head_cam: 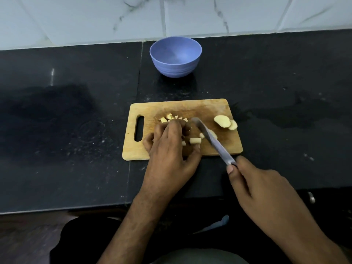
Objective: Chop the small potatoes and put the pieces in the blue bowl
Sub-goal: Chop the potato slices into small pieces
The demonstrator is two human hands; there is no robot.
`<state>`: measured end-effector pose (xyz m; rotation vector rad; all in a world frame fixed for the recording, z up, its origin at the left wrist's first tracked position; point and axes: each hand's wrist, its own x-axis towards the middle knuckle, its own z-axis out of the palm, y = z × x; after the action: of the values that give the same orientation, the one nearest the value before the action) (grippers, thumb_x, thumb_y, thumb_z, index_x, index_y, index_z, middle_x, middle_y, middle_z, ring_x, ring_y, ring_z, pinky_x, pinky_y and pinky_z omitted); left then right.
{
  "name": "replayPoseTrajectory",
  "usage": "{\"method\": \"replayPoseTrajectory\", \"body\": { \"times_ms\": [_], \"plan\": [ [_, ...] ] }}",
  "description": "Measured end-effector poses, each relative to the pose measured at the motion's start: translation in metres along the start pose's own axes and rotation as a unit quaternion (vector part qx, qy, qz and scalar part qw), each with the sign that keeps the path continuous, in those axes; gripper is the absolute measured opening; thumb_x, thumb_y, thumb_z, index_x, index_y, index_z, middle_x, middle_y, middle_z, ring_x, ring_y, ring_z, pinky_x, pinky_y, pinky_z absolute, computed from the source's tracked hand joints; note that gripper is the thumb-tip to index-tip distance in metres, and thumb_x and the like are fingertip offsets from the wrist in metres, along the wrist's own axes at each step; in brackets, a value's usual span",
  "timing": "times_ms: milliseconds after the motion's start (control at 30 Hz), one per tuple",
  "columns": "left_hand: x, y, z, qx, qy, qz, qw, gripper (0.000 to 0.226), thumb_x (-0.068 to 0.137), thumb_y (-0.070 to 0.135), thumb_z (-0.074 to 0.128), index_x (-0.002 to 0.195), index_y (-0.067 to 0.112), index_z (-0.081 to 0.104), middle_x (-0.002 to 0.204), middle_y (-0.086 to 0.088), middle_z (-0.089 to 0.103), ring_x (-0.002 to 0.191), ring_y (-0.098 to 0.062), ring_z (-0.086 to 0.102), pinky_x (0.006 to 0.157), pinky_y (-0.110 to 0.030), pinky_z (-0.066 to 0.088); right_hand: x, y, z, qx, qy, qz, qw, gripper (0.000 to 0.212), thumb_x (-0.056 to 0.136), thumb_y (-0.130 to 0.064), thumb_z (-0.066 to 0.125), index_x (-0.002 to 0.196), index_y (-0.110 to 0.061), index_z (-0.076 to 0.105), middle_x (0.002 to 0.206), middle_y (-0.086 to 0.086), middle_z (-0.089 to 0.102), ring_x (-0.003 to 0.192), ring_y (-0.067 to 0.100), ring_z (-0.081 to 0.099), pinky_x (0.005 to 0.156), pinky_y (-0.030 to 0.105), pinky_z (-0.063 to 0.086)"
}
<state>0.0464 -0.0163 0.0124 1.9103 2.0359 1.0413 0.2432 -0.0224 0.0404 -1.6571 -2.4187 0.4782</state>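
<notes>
Two hands work at the wooden board (190,106), where the left hand (168,147) curls over cut potato bits (168,117), the right hand (266,189) grips the knife (211,141), and the blue bowl (175,56) sits behind.

1. Black stone countertop (57,111): dark, speckled surface with pale scuffs and a vertical seam left of centre.
2. White marble-veined wall tiles (85,16): behind the countertop, with grey grout lines.
3. Small metal fitting (311,197): at the counter's front edge, right side; too blurred to identify.
</notes>
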Motion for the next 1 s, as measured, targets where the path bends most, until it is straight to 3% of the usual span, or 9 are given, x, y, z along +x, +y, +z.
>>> {"method": "replayPoseTrajectory", "body": {
  "times_ms": [267, 500, 600, 700, 800, 1000],
  "plan": [
    [0.003, -0.001, 0.003, 0.001, -0.006, -0.009, 1.000, 0.040, 0.084, 0.022, 0.070, 0.114, 0.028, 0.044, 0.098, 0.024, 0.050, 0.112, -0.006, 0.045, 0.094, -0.025, 0.015, -0.025, -0.014, -0.005, -0.025, -0.032, 0.045, 0.998, 0.031, 0.095, -0.059, 0.017, 0.086, -0.033, 0.029, 0.060, -0.004, 0.056, 0.051, 0.009, 0.056, 0.046, 0.020, 0.040],
    [0.003, -0.002, 0.003, -0.001, -0.003, -0.006, 1.000, 0.040, 0.083, 0.023, 0.070, 0.109, 0.030, 0.040, 0.098, 0.021, 0.051, 0.105, -0.008, 0.046, 0.089, -0.025, 0.016, -0.029, -0.032, -0.010, -0.088, -0.080, 0.057, 0.991, 0.020, 0.099, -0.054, 0.012, 0.092, -0.036, 0.014, 0.068, -0.005, 0.048, 0.060, 0.014, 0.046, 0.057, 0.024, 0.038],
    [0.003, -0.002, 0.004, -0.008, -0.001, -0.008, 1.000, 0.040, 0.083, 0.024, 0.070, 0.107, 0.030, 0.039, 0.098, 0.022, 0.050, 0.105, -0.006, 0.046, 0.090, -0.024, 0.017, -0.023, -0.035, -0.008, -0.077, -0.083, 0.065, 0.991, 0.018, 0.101, -0.051, 0.014, 0.092, -0.036, 0.016, 0.071, -0.004, 0.051, 0.063, 0.013, 0.048, 0.061, 0.027, 0.042],
    [0.004, 0.000, 0.005, -0.015, 0.005, -0.016, 1.000, 0.039, 0.083, 0.025, 0.069, 0.105, 0.033, 0.037, 0.092, 0.024, 0.049, 0.104, -0.004, 0.046, 0.094, -0.018, 0.015, -0.012, -0.036, 0.000, -0.063, -0.064, 0.054, 0.994, 0.020, 0.102, -0.050, 0.017, 0.090, -0.034, 0.020, 0.068, -0.005, 0.051, 0.058, 0.011, 0.047, 0.050, 0.025, 0.035],
    [0.003, 0.000, 0.004, -0.017, 0.009, -0.022, 1.000, 0.039, 0.082, 0.024, 0.069, 0.106, 0.030, 0.039, 0.093, 0.022, 0.049, 0.104, -0.006, 0.045, 0.093, -0.027, 0.019, -0.005, -0.030, 0.001, -0.044, -0.048, 0.036, 0.997, 0.023, 0.100, -0.055, 0.020, 0.088, -0.035, 0.024, 0.064, -0.005, 0.051, 0.052, 0.009, 0.046, 0.044, 0.020, 0.028],
    [0.003, 0.001, 0.000, -0.021, 0.000, -0.015, 1.000, 0.038, 0.077, 0.029, 0.064, 0.109, 0.026, 0.043, 0.104, 0.016, 0.046, 0.106, -0.009, 0.039, 0.088, -0.031, 0.024, -0.002, -0.004, -0.012, 0.043, 0.032, -0.012, 0.998, 0.027, 0.096, -0.053, 0.030, 0.082, -0.034, 0.043, 0.048, -0.004, 0.049, 0.040, 0.008, 0.051, 0.039, 0.023, 0.036]
  ]
}}
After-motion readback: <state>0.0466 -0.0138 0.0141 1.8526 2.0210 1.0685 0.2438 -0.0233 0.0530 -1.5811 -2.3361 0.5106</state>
